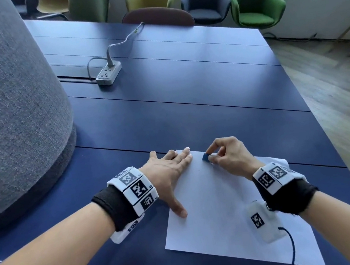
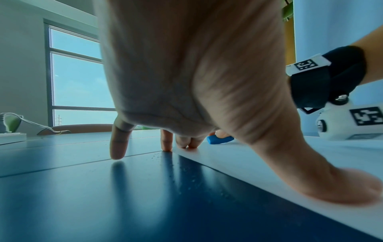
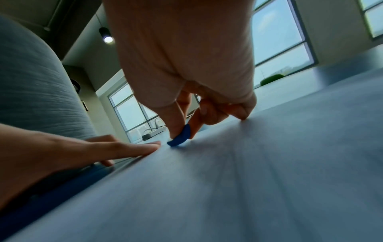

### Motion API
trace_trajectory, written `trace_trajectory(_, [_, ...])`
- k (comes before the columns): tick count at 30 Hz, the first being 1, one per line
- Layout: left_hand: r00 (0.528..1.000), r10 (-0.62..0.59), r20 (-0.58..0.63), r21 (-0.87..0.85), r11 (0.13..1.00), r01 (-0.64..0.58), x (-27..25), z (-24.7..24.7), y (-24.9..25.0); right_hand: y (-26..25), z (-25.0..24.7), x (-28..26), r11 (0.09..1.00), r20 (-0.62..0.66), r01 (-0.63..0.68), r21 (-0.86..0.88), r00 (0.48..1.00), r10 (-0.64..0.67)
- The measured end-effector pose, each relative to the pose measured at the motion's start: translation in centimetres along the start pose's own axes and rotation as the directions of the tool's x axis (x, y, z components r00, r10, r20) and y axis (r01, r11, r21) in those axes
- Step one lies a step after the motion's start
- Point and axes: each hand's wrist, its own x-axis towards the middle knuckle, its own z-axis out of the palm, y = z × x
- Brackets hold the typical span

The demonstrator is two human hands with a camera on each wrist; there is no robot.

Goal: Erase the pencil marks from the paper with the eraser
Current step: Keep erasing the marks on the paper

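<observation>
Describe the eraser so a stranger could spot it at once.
Start at the blue table and find the white paper at its near edge. At the paper's far end, the right hand pinches the eraser against the sheet, just right of the left hand's fingertips. It is the only small bright-blue block on the white paper.

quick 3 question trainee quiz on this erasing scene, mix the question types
1. True or false: the left hand lies flat, pinning the paper.
2. The eraser is: A red, B blue, C white.
3. Fill in: the right hand ____ the eraser near the paper's far edge.

Key: 1 true; 2 B; 3 pinches.
</observation>
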Motion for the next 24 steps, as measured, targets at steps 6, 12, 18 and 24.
trace_trajectory(6, [1.0,0.001,0.001,0.001,1.0,-0.001,0.1,0.1,0.0,-0.6,0.3,-1.0,0.997,0.182,0.05,-0.055,0.982,-0.039])
trace_trajectory(12, [1.0,-0.006,0.009,0.003,1.0,0.006,0.0,0.0,0.2,-1.0,0.4,-2.7,0.996,0.341,0.08,-0.042,0.938,-0.061])
trace_trajectory(18, [1.0,-0.015,0.025,-0.009,1.0,0.015,0.1,0.0,0.1,-0.4,0.4,-2.0,0.996,0.131,0.078,-0.039,0.989,-0.072])
trace_trajectory(24, [1.0,-0.013,0.019,0.004,1.0,0.013,-0.1,-0.2,0.3,-0.7,0.5,-2.9,0.991,0.348,0.113,-0.076,0.934,-0.079])
